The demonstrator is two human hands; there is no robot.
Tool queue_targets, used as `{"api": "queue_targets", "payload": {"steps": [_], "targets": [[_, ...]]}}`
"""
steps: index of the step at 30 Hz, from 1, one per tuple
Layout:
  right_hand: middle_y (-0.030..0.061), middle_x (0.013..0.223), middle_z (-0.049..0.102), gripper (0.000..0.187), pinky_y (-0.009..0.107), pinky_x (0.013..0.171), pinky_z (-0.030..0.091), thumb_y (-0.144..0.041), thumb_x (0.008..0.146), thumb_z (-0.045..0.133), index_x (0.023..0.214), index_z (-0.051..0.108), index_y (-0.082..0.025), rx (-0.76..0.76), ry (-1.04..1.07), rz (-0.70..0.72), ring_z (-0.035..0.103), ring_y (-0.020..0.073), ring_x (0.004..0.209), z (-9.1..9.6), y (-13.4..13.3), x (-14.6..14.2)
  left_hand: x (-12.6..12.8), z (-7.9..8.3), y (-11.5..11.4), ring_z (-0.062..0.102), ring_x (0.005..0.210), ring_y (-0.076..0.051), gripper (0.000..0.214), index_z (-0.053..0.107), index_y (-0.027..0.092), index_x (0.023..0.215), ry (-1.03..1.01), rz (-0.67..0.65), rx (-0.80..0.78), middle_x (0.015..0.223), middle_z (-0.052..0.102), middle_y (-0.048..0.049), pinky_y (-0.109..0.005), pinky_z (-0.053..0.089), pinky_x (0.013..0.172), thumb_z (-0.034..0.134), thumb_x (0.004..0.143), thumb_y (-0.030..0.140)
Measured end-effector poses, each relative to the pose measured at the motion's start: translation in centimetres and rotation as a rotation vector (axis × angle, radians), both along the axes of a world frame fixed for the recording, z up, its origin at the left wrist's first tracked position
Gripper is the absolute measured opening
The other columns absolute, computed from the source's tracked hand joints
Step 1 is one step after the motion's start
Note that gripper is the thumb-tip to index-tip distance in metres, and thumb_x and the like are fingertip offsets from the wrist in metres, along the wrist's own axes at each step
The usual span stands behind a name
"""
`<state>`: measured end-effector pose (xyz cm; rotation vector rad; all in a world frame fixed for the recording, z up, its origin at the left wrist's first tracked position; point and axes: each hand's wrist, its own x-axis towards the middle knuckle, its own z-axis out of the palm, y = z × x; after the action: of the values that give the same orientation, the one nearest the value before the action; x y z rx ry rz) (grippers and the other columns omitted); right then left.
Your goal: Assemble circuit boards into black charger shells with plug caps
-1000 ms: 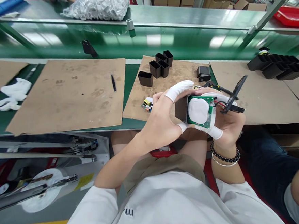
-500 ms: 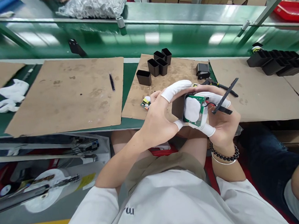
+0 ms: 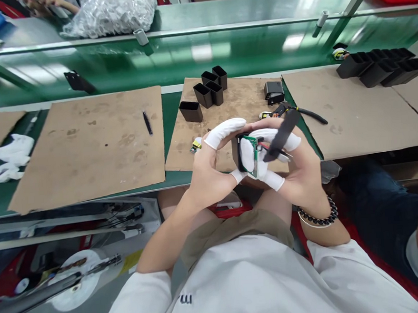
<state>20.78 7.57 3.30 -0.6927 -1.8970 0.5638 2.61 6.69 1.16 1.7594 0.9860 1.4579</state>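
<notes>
My left hand, with white finger cots on thumb and finger, is closed around a black plastic case whose open end faces right. At that opening my right hand, also in finger cots, grips a green circuit board with a white pad on its face. The board stands partly inside the case; how deep it sits is hidden. Red and black wires run from it to a dark flat strip, which juts up in front of my right fingers.
Several empty black cases stand on the cardboard. Pliers and a closed black unit lie to the right. A small board is beside my left hand. More cases sit far right; a pen lies left.
Both hands have shifted a little left with the case and board. The board now shows more edge-on and closer to the case. The dark strip has swung up and left.
</notes>
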Motion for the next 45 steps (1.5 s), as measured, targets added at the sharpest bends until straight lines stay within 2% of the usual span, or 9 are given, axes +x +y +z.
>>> {"api": "queue_targets", "payload": {"steps": [4,7,12,16,20,30,34,38,45], "targets": [[0.0161,0.147,0.060,0.066,0.048,0.104,0.061,-0.034,0.086,0.078,0.144,0.049,-0.022,-0.384,-0.104,0.055,0.063,0.0312,0.134,-2.9,1.9,0.7,0.1,-3.8,2.2,0.063,0.137,-0.036,0.076,0.058,0.018,0.130,-0.095,-0.010,-0.234,0.139,0.067,-0.0178,-0.051,0.049,0.121,0.093,0.065,0.036],[0.0197,0.163,0.044,0.095,0.051,0.105,0.059,-0.037,0.078,0.086,0.156,0.034,-0.025,-0.409,-0.149,0.006,0.054,0.0344,0.146,-4.2,3.7,2.3,-0.1,-6.4,3.6,0.064,0.134,-0.038,0.084,0.059,0.016,0.125,-0.172,-0.070,-0.432,0.136,0.069,-0.0204,-0.054,0.050,0.118,0.097,0.052,0.031],[0.0090,0.148,0.066,0.039,0.054,0.120,0.047,-0.022,0.087,0.073,0.126,0.070,-0.027,-0.192,-0.325,0.117,0.056,0.0308,0.146,-2.7,6.8,3.9,-0.8,-6.8,4.3,0.062,0.138,-0.036,0.084,0.062,0.018,0.126,-0.170,-0.246,-0.540,0.139,0.069,-0.0172,-0.053,0.047,0.122,0.096,0.049,0.018],[0.0058,0.117,0.082,0.016,0.046,0.096,0.062,-0.028,0.085,0.077,0.100,0.078,-0.025,-0.216,-0.328,0.146,0.077,0.0292,0.112,-2.2,8.9,3.8,-1.2,-6.3,4.4,0.065,0.135,-0.035,0.080,0.064,0.019,0.126,-0.149,-0.280,-0.557,0.136,0.071,-0.0154,-0.052,0.048,0.122,0.094,0.052,0.017],[0.0035,0.094,0.085,0.019,0.040,0.076,0.064,-0.041,0.080,0.083,0.090,0.082,-0.025,-0.244,-0.265,0.051,0.078,0.0254,0.082,-2.2,8.3,3.8,-0.2,-6.6,3.6,0.067,0.132,-0.033,0.079,0.062,0.018,0.128,-0.131,-0.171,-0.487,0.135,0.072,-0.0147,-0.050,0.050,0.120,0.093,0.055,0.015],[0.0106,0.091,0.078,0.012,0.040,0.072,0.057,-0.023,0.092,0.068,0.083,0.076,-0.021,-0.105,-0.573,-0.474,0.073,0.0283,0.084,-2.7,0.5,-0.9,4.1,-7.6,0.6,0.067,0.130,-0.032,0.074,0.051,0.020,0.144,0.052,0.265,-0.343,0.139,0.070,-0.0137,-0.050,0.053,0.114,0.081,0.076,0.022],[0.0139,0.114,0.077,0.019,0.042,0.077,0.060,-0.031,0.095,0.067,0.110,0.072,-0.021,-0.111,-0.518,-0.521,0.074,0.0303,0.094,-5.9,-0.5,-1.6,3.2,-7.7,0.8,0.065,0.133,-0.035,0.082,0.044,0.018,0.152,0.154,0.213,-0.341,0.142,0.069,-0.0154,-0.052,0.051,0.116,0.076,0.077,0.017],[0.0093,0.099,0.078,0.020,0.040,0.074,0.062,-0.030,0.095,0.066,0.113,0.071,-0.023,0.004,-0.389,-0.503,0.076,0.0281,0.089,-7.2,-0.3,-0.8,1.6,-8.0,0.3,0.061,0.138,-0.034,0.093,0.033,0.019,0.160,0.254,0.162,-0.265,0.146,0.065,-0.0152,-0.051,0.049,0.119,0.076,0.077,0.017],[0.0077,0.090,0.068,0.024,0.038,0.070,0.058,-0.028,0.096,0.065,0.118,0.074,-0.025,0.119,-0.352,-0.457,0.068,0.0243,0.080,-7.2,0.9,-1.0,-2.9,-8.8,-2.8,0.067,0.128,-0.030,0.065,0.046,0.023,0.152,0.439,0.474,0.034,0.133,0.072,-0.0134,-0.049,0.054,0.111,0.071,0.092,0.024]]}}
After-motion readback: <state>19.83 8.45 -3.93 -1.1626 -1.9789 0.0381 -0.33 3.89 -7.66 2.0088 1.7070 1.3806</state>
